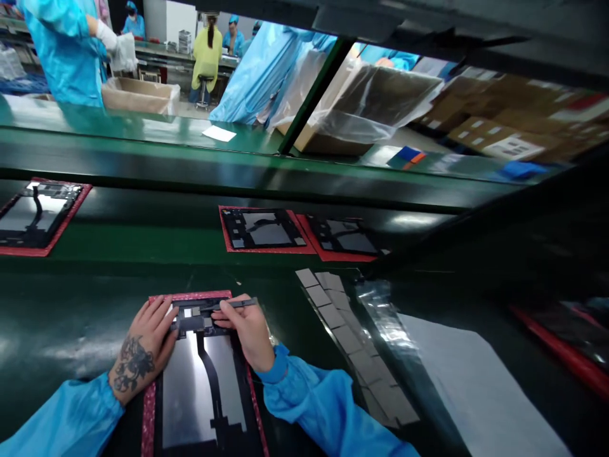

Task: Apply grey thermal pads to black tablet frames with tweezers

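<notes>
A dark device panel with shiny metal plates (204, 381) lies on a red tray (148, 412) right in front of me. My left hand (143, 346), tattooed on its back, rests on the panel's upper left corner with fingers pressed against the top components. My right hand (247, 330) pinches a thin dark tweezer-like tool (238, 304) that lies across the panel's top edge.
A strip of grey square pads (347, 336) lies right of the tray, beside a white sheet (476, 387). Three more red trays with panels (264, 230) (345, 238) (35, 216) sit on the green belt behind. People in blue coats (64, 51) stand beyond by cardboard boxes (137, 95).
</notes>
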`<state>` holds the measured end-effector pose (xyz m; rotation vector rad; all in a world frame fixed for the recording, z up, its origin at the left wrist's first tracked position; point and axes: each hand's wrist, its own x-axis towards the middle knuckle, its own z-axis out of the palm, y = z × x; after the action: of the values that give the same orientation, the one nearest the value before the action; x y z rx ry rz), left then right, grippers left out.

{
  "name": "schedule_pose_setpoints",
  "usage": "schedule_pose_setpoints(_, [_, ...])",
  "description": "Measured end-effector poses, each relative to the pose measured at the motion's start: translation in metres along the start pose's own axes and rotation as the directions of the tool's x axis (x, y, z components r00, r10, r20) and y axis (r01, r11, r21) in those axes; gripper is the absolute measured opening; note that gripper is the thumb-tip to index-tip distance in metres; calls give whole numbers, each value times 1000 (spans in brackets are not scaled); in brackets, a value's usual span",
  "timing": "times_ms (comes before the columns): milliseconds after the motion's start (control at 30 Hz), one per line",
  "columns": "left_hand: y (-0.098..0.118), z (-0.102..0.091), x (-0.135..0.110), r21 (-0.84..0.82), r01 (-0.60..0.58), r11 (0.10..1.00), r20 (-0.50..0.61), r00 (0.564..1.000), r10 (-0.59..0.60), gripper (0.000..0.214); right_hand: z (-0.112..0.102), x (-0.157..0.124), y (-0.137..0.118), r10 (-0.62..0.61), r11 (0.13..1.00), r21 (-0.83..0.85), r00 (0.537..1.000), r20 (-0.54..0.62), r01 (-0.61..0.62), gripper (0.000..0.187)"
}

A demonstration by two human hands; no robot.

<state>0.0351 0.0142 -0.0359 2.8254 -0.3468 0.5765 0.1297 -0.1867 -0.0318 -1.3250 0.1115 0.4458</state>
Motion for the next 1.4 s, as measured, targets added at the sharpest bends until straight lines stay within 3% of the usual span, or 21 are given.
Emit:
schedule_pose_setpoints(133, [7, 12, -8, 19, 15, 1000, 15, 1000, -16, 36, 10, -2, 14, -76, 994, -76, 997, 15, 77, 50])
schedule_pose_setpoints(267, [11, 9, -4, 6, 31, 1000, 4, 1000, -31, 35, 7, -3, 19, -100, 985, -138, 995, 16, 101, 46])
schedule_pose_setpoints(1000, [14, 9, -5, -43, 56, 998, 64, 997, -53, 38, 9, -6, 22, -114, 977, -179, 993, 10, 114, 40])
schedule_pose_setpoints(1100, [13, 12, -1, -48, 82, 996, 109, 991, -76, 38, 6, -2, 15, -142, 970, -197, 990, 4, 140, 39])
schedule_pose_setpoints(1233, [19, 1, 0, -159, 170, 973, 99, 983, -155, 36, -13, -18, -14, -302, 941, -196, 947, -109, 277, 37])
schedule_pose_setpoints(1300, [31, -16, -10, -360, 360, 861, 136, 933, -333, 38, -27, -43, -25, -247, 945, -236, 967, -62, 227, 34])
schedule_pose_setpoints(1333, [39, -26, -19, -481, 492, 726, 204, 868, -453, 42, -35, -58, -28, -159, 952, -264, 987, 3, 155, 34])
schedule_pose_setpoints(1367, [48, -36, -29, -583, 621, 524, 301, 764, -571, 49, -41, -73, -28, -47, 955, -290, 996, 73, 66, 35])
schedule_pose_setpoints(1400, [58, -46, -40, -638, 716, 283, 421, 632, -650, 55, -46, -87, -26, 59, 952, -306, 990, 124, -19, 36])
